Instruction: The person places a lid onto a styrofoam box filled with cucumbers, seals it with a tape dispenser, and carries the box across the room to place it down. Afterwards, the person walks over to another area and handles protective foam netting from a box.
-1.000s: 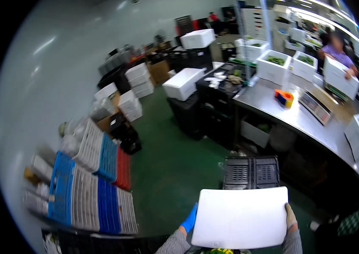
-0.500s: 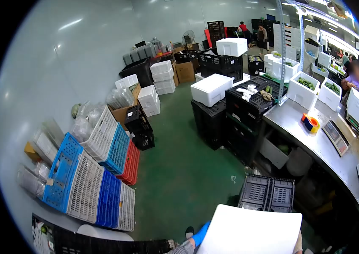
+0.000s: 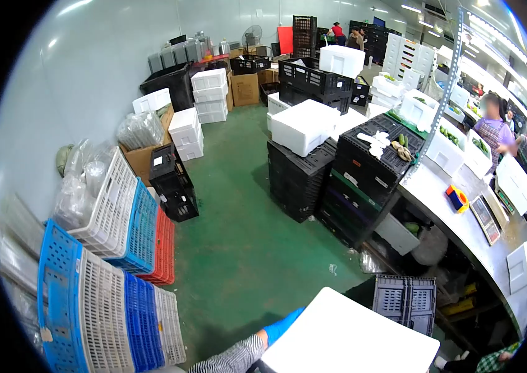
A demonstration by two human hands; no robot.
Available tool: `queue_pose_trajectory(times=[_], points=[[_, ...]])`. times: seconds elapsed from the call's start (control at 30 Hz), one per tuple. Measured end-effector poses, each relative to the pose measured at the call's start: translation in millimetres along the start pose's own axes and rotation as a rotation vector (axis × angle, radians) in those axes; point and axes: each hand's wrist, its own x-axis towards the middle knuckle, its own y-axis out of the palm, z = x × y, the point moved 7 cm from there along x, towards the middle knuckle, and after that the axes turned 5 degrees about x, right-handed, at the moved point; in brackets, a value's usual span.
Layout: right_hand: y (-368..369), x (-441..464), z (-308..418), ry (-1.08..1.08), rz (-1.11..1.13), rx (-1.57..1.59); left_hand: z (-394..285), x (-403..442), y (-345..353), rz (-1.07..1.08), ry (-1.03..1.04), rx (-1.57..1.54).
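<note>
A white foam box (image 3: 350, 339), its plain flat top facing me, is carried in front of my body at the bottom of the view. My left hand (image 3: 284, 326), in a blue glove below a striped sleeve, grips the box's left side; its fingertips are hidden behind the foam. My right hand is out of sight, with the box covering that side. Just beyond the box, a dark folding crate (image 3: 405, 301) stands on the green floor.
Stacked plastic crates (image 3: 105, 298) line the left wall. Black crates (image 3: 363, 177) topped with gloves and cucumbers adjoin a steel table (image 3: 440, 208) holding a scale (image 3: 485, 219). Another foam box (image 3: 306, 126) sits ahead. A co-worker (image 3: 493, 127) is behind the table; a checked sleeve (image 3: 493, 362) shows lower right.
My view has moved forward and turned right; the left crates slid left and nearer. The held foam box is now tilted in view. The co-worker behind the table has straightened up, hands off the foam box.
</note>
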Motion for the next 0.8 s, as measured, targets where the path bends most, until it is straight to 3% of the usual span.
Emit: queue_pose_trajectory(times=[0.27,0.33,0.43,0.5,0.57,0.67,0.7,0.8], points=[[106.4,5.9,-66.6,-0.022,0.201,0.080,-117.2,-73.6,-132.4,-0.234,0.175,0.084],[141.9,14.7,-76.9,-0.040,0.238,0.070,-155.1,-105.8,-137.7,-0.308,0.210,-0.010],[220.1,38.4,-80.9,-0.099,0.184,-0.021,-178.6,-128.2,-193.3,-0.404,0.232,-0.134],[241.6,97.6,-99.4,-0.147,0.274,-0.204,-194.2,-136.7,-234.5,-0.490,0.284,-0.156],[313.0,126.9,-114.2,0.032,0.329,-0.024,-220.3,-140.7,-272.9,-0.607,0.388,-0.114],[422.4,163.8,-139.4,0.155,0.280,-0.015,-247.7,-130.3,-344.9,-0.585,0.395,-0.238],[450.2,209.1,-157.4,0.126,0.397,-0.044,-265.6,-132.5,-365.6,-0.611,0.411,-0.249],[563.2,216.3,-167.0,0.279,0.529,-0.141,-321.7,-153.2,-400.3,-0.744,0.433,-0.288]])
